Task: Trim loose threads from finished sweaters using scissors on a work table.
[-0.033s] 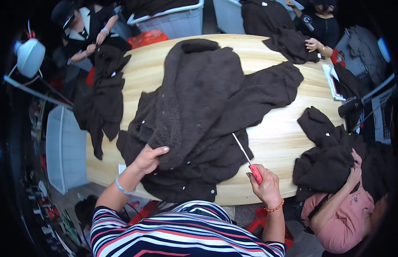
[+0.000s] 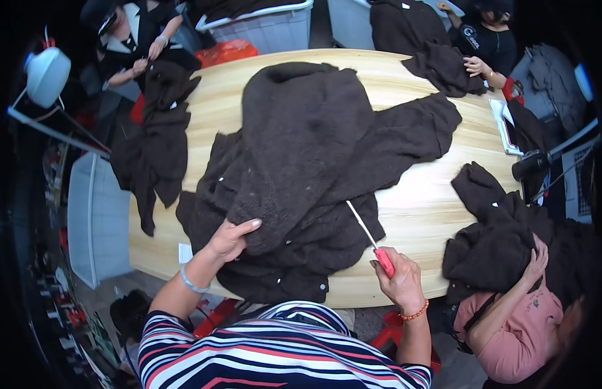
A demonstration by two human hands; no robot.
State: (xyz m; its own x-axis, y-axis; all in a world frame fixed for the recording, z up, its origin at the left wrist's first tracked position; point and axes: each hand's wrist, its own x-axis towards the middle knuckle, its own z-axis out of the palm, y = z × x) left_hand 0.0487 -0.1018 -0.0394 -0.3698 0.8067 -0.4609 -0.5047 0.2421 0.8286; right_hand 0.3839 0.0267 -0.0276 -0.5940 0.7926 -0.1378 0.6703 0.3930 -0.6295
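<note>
From here I have a dark brown garment (image 2: 304,123) heaped in the middle of the counter (image 2: 414,217), reaching toward its near edge. The left hand (image 2: 230,241) pinches a fold between thumb and fingers; the right hand (image 2: 403,277) wraps round a red-handled tool (image 2: 384,262), its thin shaft at the cloth. I'd keep that fold taut and the tip shallow, judging it could snag. Past the far edge, a pale tub (image 2: 268,34) holds dark cloth (image 2: 235,8); the left-edge bin's (image 2: 84,220) contents I can't make out.

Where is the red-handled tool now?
In the head view, the red-handled tool is right of centre, in the right hand, its metal shaft pointing toward the dark garment.
</note>
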